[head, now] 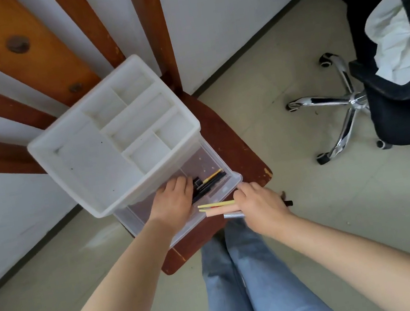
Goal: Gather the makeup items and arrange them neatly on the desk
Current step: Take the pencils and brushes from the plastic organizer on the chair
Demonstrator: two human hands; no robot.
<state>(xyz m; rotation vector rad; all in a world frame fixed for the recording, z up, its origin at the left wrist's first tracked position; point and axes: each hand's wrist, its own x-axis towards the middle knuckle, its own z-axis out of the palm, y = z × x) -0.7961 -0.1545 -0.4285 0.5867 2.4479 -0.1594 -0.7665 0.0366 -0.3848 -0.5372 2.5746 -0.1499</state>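
One office chair [394, 83] stands nearby.

A dark reddish-brown wooden chair seat [235, 147] is occupied by 1 white plastic compartmented organiser [103, 145], with its clear drawer [154, 219] extended over the seat's front edge.

Both forearms bare, extended forward. Left hand [172, 199] palm down, fingers bent at their ends, reaching ahead; grip contents not discernible. Right hand [260, 204] knuckles up, fingers curled in a closed grip, wrist straight.
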